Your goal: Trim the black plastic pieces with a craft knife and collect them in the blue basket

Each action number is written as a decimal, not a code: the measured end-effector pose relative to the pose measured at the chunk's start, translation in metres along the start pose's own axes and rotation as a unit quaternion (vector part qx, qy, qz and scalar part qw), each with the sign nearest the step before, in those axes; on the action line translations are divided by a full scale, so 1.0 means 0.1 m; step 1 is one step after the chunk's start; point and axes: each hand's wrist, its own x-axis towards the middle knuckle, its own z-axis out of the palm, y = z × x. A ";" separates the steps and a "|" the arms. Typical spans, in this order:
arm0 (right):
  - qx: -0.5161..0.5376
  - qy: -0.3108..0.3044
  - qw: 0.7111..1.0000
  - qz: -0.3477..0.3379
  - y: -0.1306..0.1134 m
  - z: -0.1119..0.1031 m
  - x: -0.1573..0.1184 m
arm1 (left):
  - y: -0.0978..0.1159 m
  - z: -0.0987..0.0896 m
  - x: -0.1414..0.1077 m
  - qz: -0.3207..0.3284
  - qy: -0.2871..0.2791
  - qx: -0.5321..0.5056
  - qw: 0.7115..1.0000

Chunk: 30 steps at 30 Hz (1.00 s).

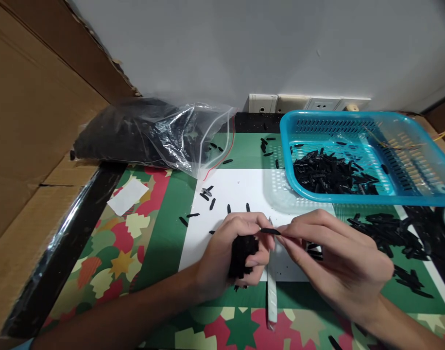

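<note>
My left hand (240, 248) is curled around a bunch of small black strips (242, 255), its thumb and forefinger near one end of a single black strip (270, 232). The other end of that strip is pinched between the thumb and fingers of my right hand (328, 257). Beneath both hands lies a white sheet (193, 253) with several loose black strips (212, 204) on it. A slim white-handled tool (272, 296) lies between the hands, its upper part partly hidden.
A blue plastic basket (339, 198) at the back right holds many black strips. More strips (390, 231) lie in piles in front of it. At the back left rests a clear zip bag (145, 131) full of black material. A cardboard wall (36, 97) stands left; sockets (322, 103) line the wall.
</note>
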 end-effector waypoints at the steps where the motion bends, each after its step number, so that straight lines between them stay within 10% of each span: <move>1: -0.001 -0.001 1.000 -0.002 0.01 0.00 0.00 | 0.00 0.00 -0.01 0.000 -0.009 0.000 1.000; 20: 0.023 -0.013 0.998 0.053 0.04 -0.01 0.01 | -0.02 0.01 -0.03 0.024 -0.022 0.024 0.999; 30: -0.145 -0.374 0.912 -0.085 0.14 -0.20 0.13 | -0.01 0.04 0.00 0.072 0.045 0.017 0.996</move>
